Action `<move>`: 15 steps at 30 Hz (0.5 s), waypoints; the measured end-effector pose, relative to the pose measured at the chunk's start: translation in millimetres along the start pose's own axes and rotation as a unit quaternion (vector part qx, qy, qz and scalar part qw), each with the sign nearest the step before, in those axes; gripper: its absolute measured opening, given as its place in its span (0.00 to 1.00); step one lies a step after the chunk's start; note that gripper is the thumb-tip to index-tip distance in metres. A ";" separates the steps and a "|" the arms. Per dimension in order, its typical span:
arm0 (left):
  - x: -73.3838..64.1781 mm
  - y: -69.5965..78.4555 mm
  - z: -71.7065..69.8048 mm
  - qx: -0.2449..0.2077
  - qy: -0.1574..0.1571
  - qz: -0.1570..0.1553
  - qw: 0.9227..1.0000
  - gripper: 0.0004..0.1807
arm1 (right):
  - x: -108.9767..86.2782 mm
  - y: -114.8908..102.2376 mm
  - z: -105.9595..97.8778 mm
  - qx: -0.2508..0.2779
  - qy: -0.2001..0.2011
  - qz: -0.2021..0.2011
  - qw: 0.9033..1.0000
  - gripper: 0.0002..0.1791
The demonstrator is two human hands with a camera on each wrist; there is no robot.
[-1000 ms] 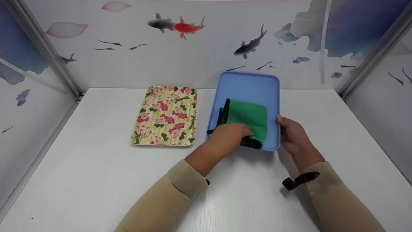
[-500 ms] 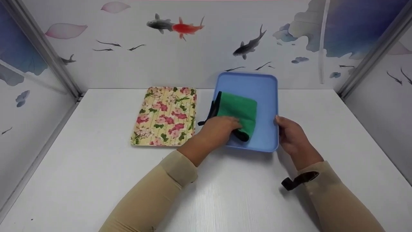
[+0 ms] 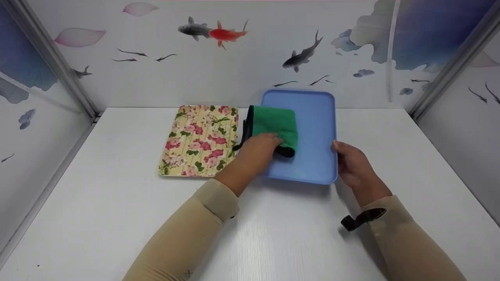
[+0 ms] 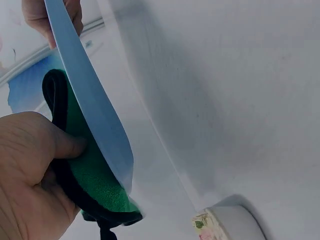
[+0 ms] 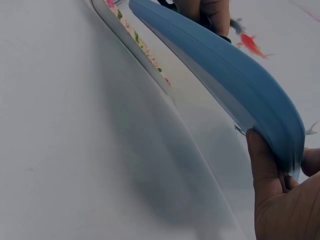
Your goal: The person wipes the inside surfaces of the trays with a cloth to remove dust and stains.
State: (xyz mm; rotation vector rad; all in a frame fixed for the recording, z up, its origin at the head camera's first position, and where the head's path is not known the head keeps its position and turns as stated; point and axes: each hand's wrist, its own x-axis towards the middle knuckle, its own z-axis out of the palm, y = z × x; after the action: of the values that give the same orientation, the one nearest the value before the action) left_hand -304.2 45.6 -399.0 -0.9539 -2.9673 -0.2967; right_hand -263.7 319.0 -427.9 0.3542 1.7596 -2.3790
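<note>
A blue tray (image 3: pixel 314 128) is raised off the table and tilted, its right rim pinched between the thumb and fingers of my right hand (image 3: pixel 354 166). Against its inner face lies a folded green cloth (image 3: pixel 275 121) with black edging. My left hand (image 3: pixel 256 154) grips this cloth, the thumb (image 4: pixel 72 146) pressed on the green side in the left wrist view. The cloth's black-edged left side reaches past the tray's left rim. In the right wrist view, the fingers of my right hand (image 5: pixel 280 190) hold the blue tray (image 5: pixel 225 70) from its end.
A flower-patterned tray (image 3: pixel 201 140) lies on the white table (image 3: pixel 97 195), just left of the blue tray. Behind the table stands a white wall (image 3: pixel 250 70) painted with fish. Side panels with metal posts (image 3: pixel 457 58) bound the table left and right.
My left hand has moved the green cloth up and to the left across the blue tray, from its lower middle to its left side. The right hand keeps its hold, nearly still.
</note>
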 end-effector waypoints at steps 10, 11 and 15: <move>-2.8 1.5 2.4 -0.113 0.005 -0.064 0.992 0.24 | 0.2 -1.1 2.7 -0.006 0.006 0.005 1.000 0.39; -3.3 1.9 2.8 -0.121 0.007 -0.067 0.990 0.24 | 0.3 -1.1 2.9 -0.006 0.005 0.006 1.000 0.39; -5.0 5.1 4.0 -0.153 0.016 -0.076 0.985 0.23 | 1.0 -1.1 2.7 -0.005 0.007 0.011 1.000 0.39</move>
State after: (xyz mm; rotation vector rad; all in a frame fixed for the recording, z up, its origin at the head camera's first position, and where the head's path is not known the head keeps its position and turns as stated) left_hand -297.0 47.5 -402.4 -0.7308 -3.0255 -0.7822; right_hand -265.2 316.8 -426.5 0.3887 1.7633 -2.3589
